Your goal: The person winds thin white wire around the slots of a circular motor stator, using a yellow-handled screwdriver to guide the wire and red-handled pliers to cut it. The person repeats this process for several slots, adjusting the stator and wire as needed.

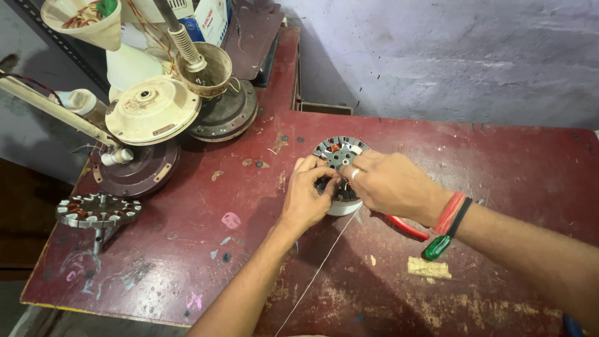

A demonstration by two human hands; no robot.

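A fan stator is pinched by the left hand and right hand; red-handled pliers and a green screwdriver are seen near right; a thin wire is trailed nearward.

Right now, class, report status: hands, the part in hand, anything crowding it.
Both hands, left and right, on the stator. Wire trails toward the table edge. Pliers and screwdriver lie under the right wrist.

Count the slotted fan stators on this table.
2. One stator sits mid-table under the left hand and right hand; a second stator lies near the table's left edge. Others may hide among the stacked motor housings.
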